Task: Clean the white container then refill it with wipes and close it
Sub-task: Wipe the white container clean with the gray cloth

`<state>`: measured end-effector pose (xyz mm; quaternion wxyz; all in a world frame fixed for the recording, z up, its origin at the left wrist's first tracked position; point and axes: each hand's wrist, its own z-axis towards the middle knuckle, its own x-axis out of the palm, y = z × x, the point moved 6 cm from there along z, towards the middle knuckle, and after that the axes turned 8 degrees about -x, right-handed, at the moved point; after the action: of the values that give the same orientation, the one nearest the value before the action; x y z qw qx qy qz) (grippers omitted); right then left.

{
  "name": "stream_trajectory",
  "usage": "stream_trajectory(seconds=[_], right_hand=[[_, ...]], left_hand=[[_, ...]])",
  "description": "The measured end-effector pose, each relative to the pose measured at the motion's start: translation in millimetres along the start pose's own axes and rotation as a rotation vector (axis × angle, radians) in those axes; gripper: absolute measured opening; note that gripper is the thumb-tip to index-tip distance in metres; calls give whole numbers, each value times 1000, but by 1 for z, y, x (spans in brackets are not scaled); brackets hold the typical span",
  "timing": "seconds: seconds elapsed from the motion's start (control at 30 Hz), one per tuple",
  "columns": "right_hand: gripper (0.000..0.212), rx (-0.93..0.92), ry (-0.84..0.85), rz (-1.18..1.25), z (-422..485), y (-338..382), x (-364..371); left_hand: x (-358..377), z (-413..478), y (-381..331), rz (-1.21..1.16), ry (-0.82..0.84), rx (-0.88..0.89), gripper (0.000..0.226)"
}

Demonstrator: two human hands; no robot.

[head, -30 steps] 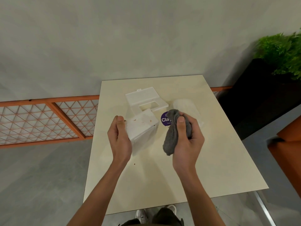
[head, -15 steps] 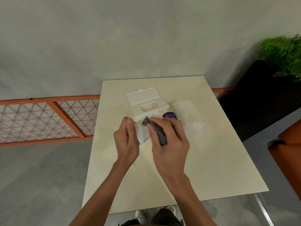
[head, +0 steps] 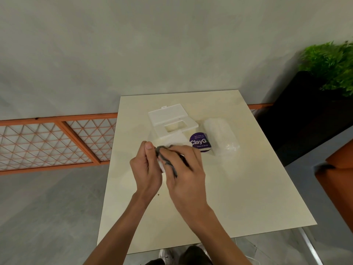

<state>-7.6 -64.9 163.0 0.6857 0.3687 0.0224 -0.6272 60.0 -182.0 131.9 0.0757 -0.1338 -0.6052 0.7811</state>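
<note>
Left hand [head: 148, 169] is clamped on the white container [head: 172, 140]; a grey cloth [head: 165, 162] is pressed by the right hand [head: 186, 169]. At 2 o'clock, "ClayG" is read on a purple label [head: 199, 142].

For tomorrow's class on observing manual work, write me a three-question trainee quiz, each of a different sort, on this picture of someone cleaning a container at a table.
1. True or false: the flat white plastic lid lies on the cream table, off the container.
2. Which hand presses the crumpled grey cloth on the white plastic container? A left hand B right hand
3. Fill in: the clear-wrapped pack of white wipes has a ___ round label.

Key: 1 true; 2 B; 3 purple.
</note>
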Motion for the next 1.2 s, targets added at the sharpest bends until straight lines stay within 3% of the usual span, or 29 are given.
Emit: stream_trajectory(seconds=[0.17,0.33,0.5,0.67,0.83,1.0,1.2], right_hand=[[23,133,-57,-46,14,-23,-2],[22,-2,51,40,4,3,3],[24,114,-26,-21,19,-23,3],[27,-24,60,72,4,8,9],[27,47,-19,-9,14,-18,6],[26,-129,70,-51,2,3,15],[28,-23,-17,-69,16,-21,9]], left_hand=[[2,-2,-1,29,0,9,47],[-3,7,2,0,28,7,46],[0,5,0,44,21,-6,48],[-1,18,2,-98,64,-83,45],[4,15,4,-124,67,-139,45],[1,16,3,-243,12,-178,49],[-1,12,12,-183,-9,-193,53]])
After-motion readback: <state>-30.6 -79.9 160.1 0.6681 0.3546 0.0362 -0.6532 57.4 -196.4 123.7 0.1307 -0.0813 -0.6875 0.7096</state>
